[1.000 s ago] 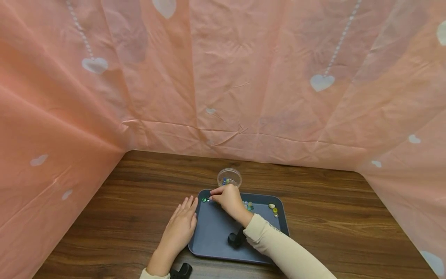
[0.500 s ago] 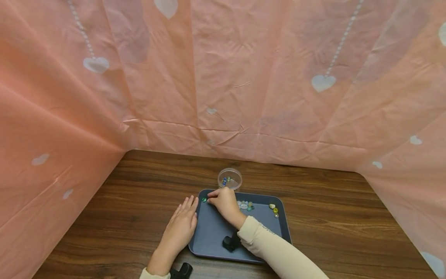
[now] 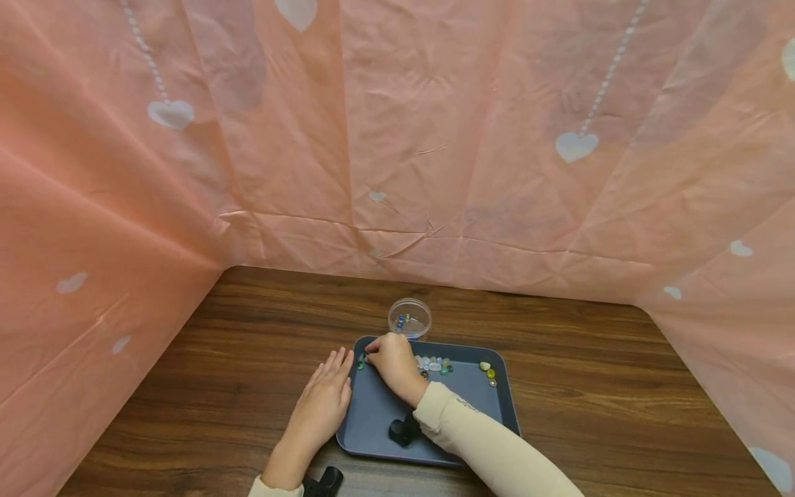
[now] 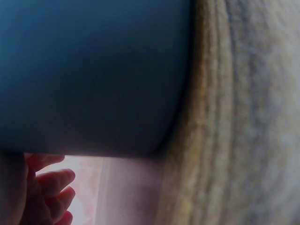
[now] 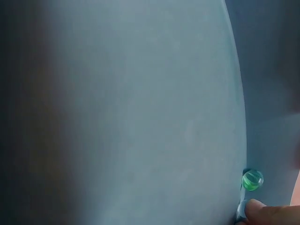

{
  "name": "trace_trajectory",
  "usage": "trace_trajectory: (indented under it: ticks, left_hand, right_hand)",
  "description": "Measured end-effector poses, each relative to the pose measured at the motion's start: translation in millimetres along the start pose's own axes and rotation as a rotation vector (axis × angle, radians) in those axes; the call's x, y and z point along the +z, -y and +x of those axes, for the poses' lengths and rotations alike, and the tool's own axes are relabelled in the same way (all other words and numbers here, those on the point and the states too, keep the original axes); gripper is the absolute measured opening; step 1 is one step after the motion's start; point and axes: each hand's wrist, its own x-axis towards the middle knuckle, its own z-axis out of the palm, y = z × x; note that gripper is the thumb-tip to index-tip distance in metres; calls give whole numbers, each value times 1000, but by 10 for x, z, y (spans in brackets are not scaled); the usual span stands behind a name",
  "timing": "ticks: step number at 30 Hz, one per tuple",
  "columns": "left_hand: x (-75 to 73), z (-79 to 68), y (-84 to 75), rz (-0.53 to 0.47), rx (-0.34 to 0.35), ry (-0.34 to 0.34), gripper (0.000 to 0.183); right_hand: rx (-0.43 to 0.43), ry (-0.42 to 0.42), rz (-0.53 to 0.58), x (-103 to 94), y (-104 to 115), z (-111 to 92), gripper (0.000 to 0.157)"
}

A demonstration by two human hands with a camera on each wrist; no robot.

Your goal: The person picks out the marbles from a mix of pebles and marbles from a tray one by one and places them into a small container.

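Note:
My right hand (image 3: 397,364) reaches into the far left corner of the dark grey tray (image 3: 385,407), thumb and forefinger pinched on a small pale glass bead (image 5: 242,209) against the tray wall. Right beside it in the right wrist view lies a clear marble (image 5: 253,180) with green inside. In the head view the green pieces (image 3: 361,365) sit by the left wall, partly hidden by the fingertips. My left hand (image 3: 319,400) lies flat, fingers straight, along the tray's left edge and holds nothing; its fingers (image 4: 56,182) show at the lower left of the left wrist view.
Several clear and bluish glass pieces (image 3: 435,366) lie along the tray's far side. Yellowish pieces (image 3: 491,373) line its far right corner. Behind the tray stands a round clear dish (image 3: 410,317) with a few blue beads. A pink curtain (image 3: 410,172) encloses the wooden table (image 3: 279,310).
My right hand has moved slightly left toward the tray's corner, uncovering more clear pieces. The green pieces have shifted nearer along the left wall. My left hand has stayed still.

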Motion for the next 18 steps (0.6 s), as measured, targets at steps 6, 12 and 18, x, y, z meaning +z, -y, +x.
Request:
trace_trajectory:
  ticks: [6,12,18]
  left_hand:
    - [13,5,7,-7,1,-6,48]
    - [15,2,1,-8,13,-13,48]
    - [20,12,7,-10,22,-40,47]
  right_hand:
    - [0,-1,5,-20,-9,2,6]
    - [175,78,353,-143,-16,-5,13]
    - [456,149,920,-294,8,-20,26]
